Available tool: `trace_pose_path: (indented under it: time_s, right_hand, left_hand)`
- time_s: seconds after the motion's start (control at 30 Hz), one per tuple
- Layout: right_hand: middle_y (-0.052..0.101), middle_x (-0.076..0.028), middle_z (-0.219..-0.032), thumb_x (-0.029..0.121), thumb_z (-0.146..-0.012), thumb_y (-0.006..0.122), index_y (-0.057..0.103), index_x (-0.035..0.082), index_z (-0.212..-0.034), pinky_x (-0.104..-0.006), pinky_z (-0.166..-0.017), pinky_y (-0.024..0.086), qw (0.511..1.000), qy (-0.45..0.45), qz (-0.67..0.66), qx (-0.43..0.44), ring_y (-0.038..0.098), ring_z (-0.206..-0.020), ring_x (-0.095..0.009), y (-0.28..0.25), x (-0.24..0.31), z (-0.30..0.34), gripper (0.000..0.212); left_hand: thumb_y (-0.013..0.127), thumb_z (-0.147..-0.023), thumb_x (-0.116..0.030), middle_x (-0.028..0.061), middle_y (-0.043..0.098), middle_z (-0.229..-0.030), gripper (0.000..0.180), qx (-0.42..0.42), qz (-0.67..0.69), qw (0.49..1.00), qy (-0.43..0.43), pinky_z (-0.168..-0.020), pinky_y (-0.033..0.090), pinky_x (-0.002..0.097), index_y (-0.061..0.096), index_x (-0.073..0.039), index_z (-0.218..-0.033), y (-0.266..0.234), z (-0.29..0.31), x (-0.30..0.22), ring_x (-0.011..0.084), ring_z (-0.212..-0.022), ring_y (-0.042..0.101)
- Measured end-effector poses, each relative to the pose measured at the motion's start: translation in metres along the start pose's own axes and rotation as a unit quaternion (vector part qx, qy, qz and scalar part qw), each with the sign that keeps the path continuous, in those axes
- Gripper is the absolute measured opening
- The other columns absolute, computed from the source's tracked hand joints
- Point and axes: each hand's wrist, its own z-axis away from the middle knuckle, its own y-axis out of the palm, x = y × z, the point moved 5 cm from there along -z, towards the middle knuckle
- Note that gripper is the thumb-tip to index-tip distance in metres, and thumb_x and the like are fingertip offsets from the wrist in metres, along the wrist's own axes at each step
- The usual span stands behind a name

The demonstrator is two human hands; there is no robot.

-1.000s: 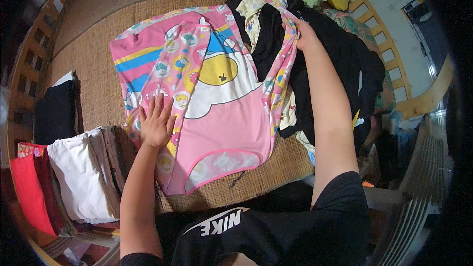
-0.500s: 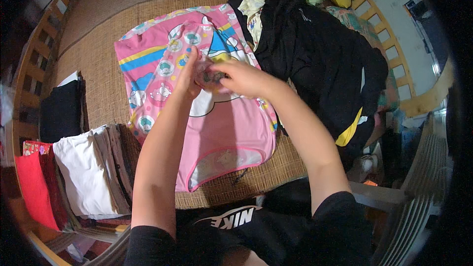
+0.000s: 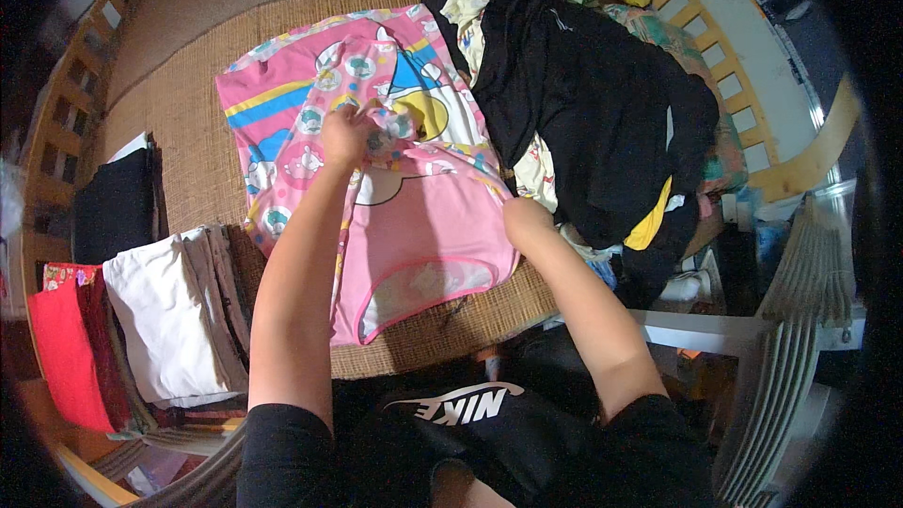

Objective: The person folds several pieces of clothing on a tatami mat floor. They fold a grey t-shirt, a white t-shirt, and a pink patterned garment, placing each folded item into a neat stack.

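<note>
Shirt [image 3: 414,226] lies pink on the mat [image 3: 188,122]; left hand [image 3: 346,134] pinches its fabric at twelve o'clock, right hand [image 3: 525,223] grips its three o'clock edge.

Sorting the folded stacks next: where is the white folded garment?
In the head view, the white folded garment lies lower left, between the red pile and the left forearm.

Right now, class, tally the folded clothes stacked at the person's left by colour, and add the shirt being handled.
Black folded garment: 1
White folded garment: 1
Brown folded garment: 1
Red folded garment: 1
Pink cartoon shirt, under the left hand and right hand: 1
Total: 5
</note>
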Motion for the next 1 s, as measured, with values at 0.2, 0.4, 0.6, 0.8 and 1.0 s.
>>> trace_pose_path:
  time_s: [0.2,0.4,0.6,0.8,1.0]
  right_hand:
    - [0.062,-0.018,-0.088,0.012,-0.072,0.055,0.063,0.001,-0.086,-0.0406,-0.069,0.049,0.999,0.027,0.018,-0.019,0.061,-0.082,-0.032,-0.017,-0.023,0.033,0.019]
    - [0.061,-0.018,-0.091,0.009,-0.071,0.053,0.063,0.000,-0.086,-0.0400,-0.072,0.049,0.998,-0.013,0.056,0.039,0.060,-0.085,-0.031,-0.024,-0.022,0.026,0.020]
    - [0.054,-0.020,-0.095,0.014,-0.079,0.050,0.054,0.000,-0.091,-0.0413,-0.077,0.043,0.942,-0.188,-0.153,-0.231,0.054,-0.090,-0.035,-0.049,-0.001,-0.065,0.018]
    - [0.054,-0.020,-0.090,0.021,-0.078,0.055,0.054,0.000,-0.087,-0.0397,-0.074,0.043,0.969,-0.208,-0.113,-0.068,0.053,-0.088,-0.035,-0.028,0.001,-0.118,0.023]
    - [0.046,-0.024,-0.113,0.011,-0.075,0.056,0.059,0.000,-0.095,-0.0410,-0.080,0.045,0.992,-0.090,-0.006,-0.087,0.055,-0.094,-0.037,-0.026,-0.035,-0.138,0.024]
  left_hand:
    - [0.053,-0.080,-0.012,0.0028,0.057,-0.076,0.014,-0.035,0.536,0.835,-0.119,-0.053,0.040,0.0256,0.055,-0.004,-0.093,-0.028,-0.003,0.027,0.0146,-0.062,0.053]
    - [0.049,-0.082,-0.020,0.0043,0.056,-0.078,0.019,0.050,0.573,0.798,-0.177,-0.064,0.045,0.0267,0.052,-0.004,-0.092,-0.048,0.002,0.133,0.0183,-0.068,0.055]
    - [0.051,-0.082,-0.028,0.0080,0.059,-0.080,0.029,0.034,0.557,0.790,-0.254,-0.056,0.050,0.0371,0.053,-0.006,-0.101,-0.062,0.021,0.076,0.0251,-0.062,0.058]
    - [0.048,-0.076,-0.004,0.0075,0.056,-0.072,0.009,-0.043,0.453,0.865,-0.211,-0.048,0.046,0.0266,0.050,-0.004,-0.085,-0.083,0.007,0.118,0.0180,-0.057,0.055]
    - [0.041,-0.075,0.009,0.0132,0.054,-0.092,0.051,0.008,0.523,0.845,-0.115,-0.069,0.050,0.0331,0.034,-0.005,-0.124,-0.087,-0.008,0.092,0.0216,-0.080,0.057]
